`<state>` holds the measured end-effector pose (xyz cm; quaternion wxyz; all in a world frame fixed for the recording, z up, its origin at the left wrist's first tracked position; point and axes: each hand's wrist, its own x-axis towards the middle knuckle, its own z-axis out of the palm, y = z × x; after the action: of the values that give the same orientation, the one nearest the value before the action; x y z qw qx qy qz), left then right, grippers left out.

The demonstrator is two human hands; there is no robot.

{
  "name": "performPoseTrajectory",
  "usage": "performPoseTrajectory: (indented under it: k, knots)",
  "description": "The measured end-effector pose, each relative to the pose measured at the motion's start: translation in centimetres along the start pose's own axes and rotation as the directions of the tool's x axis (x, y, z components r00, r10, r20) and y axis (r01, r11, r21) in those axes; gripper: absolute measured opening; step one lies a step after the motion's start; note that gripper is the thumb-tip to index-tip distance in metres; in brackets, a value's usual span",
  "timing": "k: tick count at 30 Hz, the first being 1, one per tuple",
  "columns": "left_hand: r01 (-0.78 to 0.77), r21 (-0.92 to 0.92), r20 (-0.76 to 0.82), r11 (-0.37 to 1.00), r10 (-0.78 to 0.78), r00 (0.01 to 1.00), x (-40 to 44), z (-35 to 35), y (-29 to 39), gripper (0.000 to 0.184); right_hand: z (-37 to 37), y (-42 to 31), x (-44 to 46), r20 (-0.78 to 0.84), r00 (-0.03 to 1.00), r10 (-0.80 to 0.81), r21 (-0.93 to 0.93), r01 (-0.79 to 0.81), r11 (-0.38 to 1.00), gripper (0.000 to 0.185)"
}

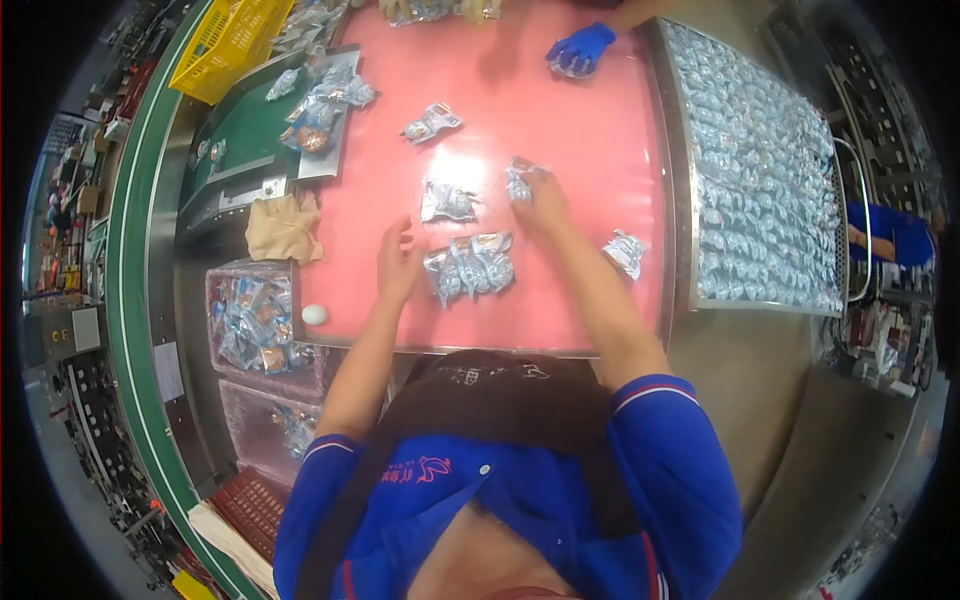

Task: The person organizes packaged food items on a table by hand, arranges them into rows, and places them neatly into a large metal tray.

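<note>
My right hand (543, 203) is closed on a silver foil packet (519, 178) over the pink tabletop (570, 120). Fingers apart and nothing in them, my left hand (399, 262) rests beside a row of several foil packets (468, 268) lying close together. Between my hands, just beyond that row, lies a single foil packet (448, 200). Farther off is another packet (432, 123) with some orange print. One more packet (624, 254) lies to the right of my right forearm.
A large tray (765, 165) of packets in rows stands at right. At left are a green conveyor (240, 125), piled packets (325, 105), a beige cloth (283, 228), a white ball (314, 315) and a packet-filled bin (212, 300). Across the table, another person's blue-gloved hand (582, 47) touches a packet.
</note>
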<state>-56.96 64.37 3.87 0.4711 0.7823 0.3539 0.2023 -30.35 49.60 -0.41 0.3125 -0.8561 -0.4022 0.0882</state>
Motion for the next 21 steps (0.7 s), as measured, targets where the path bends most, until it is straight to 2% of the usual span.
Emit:
performPoseTrajectory:
  k: [2,4,6,9,11,14,15,17,19,20,21]
  knots:
    - [-0.032,-0.048,0.038,0.998,0.034,0.999,1.9,0.4,-0.1,0.052,-2.9,-0.8,-3.0,0.057,0.991,-0.12,0.063,0.116,0.991,0.053]
    - [-0.026,-0.041,0.064,0.999,0.028,0.998,3.5,1.4,-0.6,0.05,-3.2,-1.3,-7.8,0.025,0.974,-0.227,0.079,0.225,0.971,0.053]
    - [-0.016,0.023,0.102,1.0,0.013,0.995,5.5,3.9,-0.7,0.051,-2.8,-2.3,-11.6,0.238,0.967,-0.092,-0.032,0.102,0.994,0.05]
    - [-0.11,0.317,0.221,0.942,0.04,0.975,7.7,6.5,2.0,0.055,-3.8,-2.3,-13.3,0.267,0.958,-0.106,0.054,0.094,0.994,0.047]
    - [-0.128,0.481,0.267,0.868,-0.006,0.964,8.8,7.1,2.2,0.056,-5.9,-1.4,-13.2,0.196,0.978,-0.076,-0.045,0.087,0.995,0.045]
    - [-0.131,0.564,0.321,0.815,-0.07,0.944,9.9,7.6,1.8,0.049,-11.9,2.3,-12.4,0.157,0.987,-0.02,-0.19,0.05,0.98,0.04]
    - [-0.112,0.554,0.317,0.825,-0.085,0.945,10.1,7.4,2.0,0.047,-12.0,5.5,-12.2,0.068,0.991,0.114,-0.034,-0.112,0.993,0.038]
    - [-0.073,0.535,0.308,0.842,-0.114,0.945,10.2,6.6,2.8,0.041,-11.1,10.5,-12.8,-0.028,0.982,0.188,-0.059,-0.19,0.98,0.035]
    - [0.11,0.284,0.306,0.953,-0.198,0.931,10.4,5.5,1.7,0.038,-11.7,12.1,-12.8,-0.065,0.997,0.03,-0.448,-0.056,0.892,0.035]
    - [0.202,0.142,0.313,0.969,-0.238,0.919,10.4,4.9,1.0,0.038,-11.9,12.1,-12.5,-0.029,0.988,0.151,-0.396,-0.15,0.906,0.038]
    - [0.099,0.104,0.242,0.99,-0.122,0.963,10.0,4.0,-0.3,0.039,-12.4,10.6,-12.2,0.02,0.963,0.268,-0.344,-0.245,0.906,0.041]
